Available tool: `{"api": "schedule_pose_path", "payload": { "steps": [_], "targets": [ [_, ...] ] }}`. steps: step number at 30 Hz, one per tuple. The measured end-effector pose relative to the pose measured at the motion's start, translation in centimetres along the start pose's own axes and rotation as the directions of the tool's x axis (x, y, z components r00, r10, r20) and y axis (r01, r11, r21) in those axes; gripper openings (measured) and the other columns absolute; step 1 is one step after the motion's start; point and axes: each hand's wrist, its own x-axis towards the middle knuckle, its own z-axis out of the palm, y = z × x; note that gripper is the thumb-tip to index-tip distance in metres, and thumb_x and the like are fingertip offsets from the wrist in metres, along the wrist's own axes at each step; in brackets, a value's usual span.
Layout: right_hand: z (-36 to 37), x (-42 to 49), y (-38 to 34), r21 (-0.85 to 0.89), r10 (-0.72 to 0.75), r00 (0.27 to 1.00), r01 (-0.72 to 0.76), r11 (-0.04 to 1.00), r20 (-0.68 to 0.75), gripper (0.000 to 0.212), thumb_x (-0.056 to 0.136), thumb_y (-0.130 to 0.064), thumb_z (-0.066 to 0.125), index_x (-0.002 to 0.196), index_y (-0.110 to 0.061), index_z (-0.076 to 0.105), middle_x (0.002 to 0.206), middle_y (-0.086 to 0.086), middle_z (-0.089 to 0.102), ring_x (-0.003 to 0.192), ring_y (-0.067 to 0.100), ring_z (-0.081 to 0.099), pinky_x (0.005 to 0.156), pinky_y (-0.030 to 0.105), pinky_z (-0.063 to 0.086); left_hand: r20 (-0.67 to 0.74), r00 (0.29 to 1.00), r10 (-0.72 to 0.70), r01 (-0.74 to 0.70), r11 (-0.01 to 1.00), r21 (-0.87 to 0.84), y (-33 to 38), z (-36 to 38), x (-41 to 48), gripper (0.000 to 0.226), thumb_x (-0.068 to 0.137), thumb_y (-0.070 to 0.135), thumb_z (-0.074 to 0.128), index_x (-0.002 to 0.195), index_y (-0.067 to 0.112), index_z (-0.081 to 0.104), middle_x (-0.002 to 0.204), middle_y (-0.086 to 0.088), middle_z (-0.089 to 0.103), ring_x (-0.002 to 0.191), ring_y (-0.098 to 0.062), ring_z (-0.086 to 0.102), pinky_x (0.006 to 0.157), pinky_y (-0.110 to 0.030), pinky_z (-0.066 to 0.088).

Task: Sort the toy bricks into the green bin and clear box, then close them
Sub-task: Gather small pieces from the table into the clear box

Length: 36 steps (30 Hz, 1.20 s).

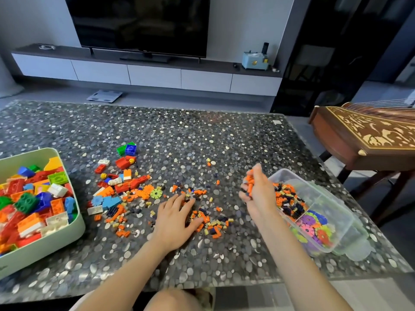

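Well, the right hand [256, 191] was clenched round a fistful of small orange bricks [249, 180], up just beside the clear box [336, 212] at the table's [202, 135] right edge. Its far compartment held small orange and dark pieces [289, 198], the near one flower discs [312, 227]. The left hand [177, 215] lay spread and relaxed on the small loose bricks [213, 223] mid-table. Beyond it big bricks [125, 176] lay scattered toward the green bin [74, 234], heaped full at the left edge.

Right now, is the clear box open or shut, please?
The clear box is open: nothing covers its top; bricks lie exposed inside.
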Motion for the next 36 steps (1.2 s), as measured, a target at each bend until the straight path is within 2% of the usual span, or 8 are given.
{"api": "schedule_pose_path", "payload": {
  "steps": [3, 6, 12, 16, 18, 22, 31, 36],
  "targets": [
    [-3.9, 1.8, -2.2, -0.454, -0.273, 0.954, 0.189, 0.871, -0.127, 0.040, 0.098, -0.042, 0.042, 0.078, -0.008, 0.050, 0.064, 0.005, 0.044, 0.057, 0.017, 0.041, 0.054, 0.032, 0.034, 0.003, 1.000, 0.001, -0.001, 1.000, -0.001, 0.9, 0.2, 0.4, 0.099, 0.075, 0.079, -0.011, 0.140, 0.028, 0.042, 0.148, -0.003, 0.039, 0.138, -0.024, 0.032, 0.109, -0.044, 0.025],
    [-7.1, 3.9, -2.9, -0.897, -0.412, 0.911, 0.159, 0.412, -0.028, 0.034, 0.096, -0.028, 0.047, 0.074, -0.004, 0.058, 0.069, 0.009, 0.057, 0.067, 0.026, 0.053, 0.061, 0.035, 0.039, -0.034, 0.999, -0.027, 0.028, 0.999, 0.025, 1.1, 0.6, 0.7, 0.090, 0.082, 0.074, -0.003, 0.133, 0.025, 0.052, 0.136, -0.005, 0.051, 0.127, -0.026, 0.045, 0.101, -0.045, 0.036],
    [-8.3, 4.6, -3.2, -0.994, -0.327, 0.938, 0.098, -0.054, 0.111, 0.039, 0.093, -0.026, 0.047, 0.055, -0.017, 0.050, 0.055, 0.001, 0.051, 0.056, 0.022, 0.050, 0.046, 0.028, 0.032, -0.208, 0.978, -0.010, 0.029, 0.996, 0.087, 1.0, 1.3, 0.8, 0.058, 0.088, 0.061, 0.030, 0.104, 0.019, 0.067, 0.090, -0.002, 0.060, 0.081, -0.023, 0.058, 0.065, -0.034, 0.049],
    [-7.6, 2.7, -2.6, -0.902, -0.488, 0.783, 0.206, -0.380, 0.384, 0.041, 0.089, -0.036, 0.050, 0.054, -0.020, 0.064, 0.055, 0.004, 0.055, 0.055, 0.022, 0.050, 0.047, 0.026, 0.027, -0.219, 0.976, 0.015, 0.006, 0.996, 0.093, 0.9, 1.2, 1.0, 0.050, 0.089, 0.056, 0.030, 0.090, 0.019, 0.064, 0.076, 0.003, 0.058, 0.066, -0.017, 0.056, 0.053, -0.028, 0.044],
    [-7.1, 1.6, -1.7, -0.842, -0.393, 0.786, 0.281, -0.460, 0.477, 0.040, 0.088, -0.046, 0.054, 0.062, -0.018, 0.066, 0.062, 0.004, 0.059, 0.063, 0.023, 0.055, 0.052, 0.027, 0.030, -0.201, 0.979, 0.016, -0.002, 0.998, 0.070, 0.9, 1.0, 1.2, 0.045, 0.091, 0.052, 0.030, 0.086, 0.019, 0.061, 0.072, 0.005, 0.058, 0.063, -0.016, 0.055, 0.051, -0.027, 0.040],
    [-6.4, 0.6, -0.5, -0.834, -0.224, 0.861, 0.326, -0.446, 0.456, 0.023, 0.094, -0.035, 0.052, 0.092, -0.013, 0.060, 0.089, 0.003, 0.065, 0.085, 0.022, 0.062, 0.057, 0.026, 0.037, -0.167, 0.986, 0.028, -0.018, 0.998, 0.063, 0.8, 0.6, 1.2, 0.026, 0.090, 0.040, 0.056, 0.076, 0.018, 0.054, 0.060, 0.005, 0.054, 0.049, -0.016, 0.051, 0.042, -0.024, 0.030],
    [-5.7, -1.5, 0.6, -0.813, -0.166, 0.827, 0.456, -0.361, 0.538, 0.030, 0.093, -0.042, 0.049, 0.072, -0.021, 0.054, 0.065, -0.007, 0.050, 0.063, 0.014, 0.047, 0.045, 0.022, 0.023, -0.060, 0.995, -0.079, 0.078, 0.997, -0.026, 1.0, -0.2, 2.0, 0.027, 0.101, 0.035, 0.034, 0.089, 0.015, 0.048, 0.069, 0.003, 0.053, 0.055, -0.018, 0.050, 0.044, -0.026, 0.031],
    [-6.4, -1.4, -0.5, -0.910, -0.396, 0.843, 0.413, 0.040, 0.365, 0.033, 0.095, -0.037, 0.049, 0.071, -0.017, 0.060, 0.062, -0.002, 0.059, 0.062, 0.018, 0.053, 0.054, 0.028, 0.037, 0.007, 0.930, -0.366, 0.329, 0.826, -0.457, 1.7, -2.1, 3.1, 0.030, 0.100, 0.034, 0.038, 0.085, 0.011, 0.051, 0.062, -0.001, 0.056, 0.048, -0.014, 0.046, 0.045, -0.026, 0.035]
  ]
}}
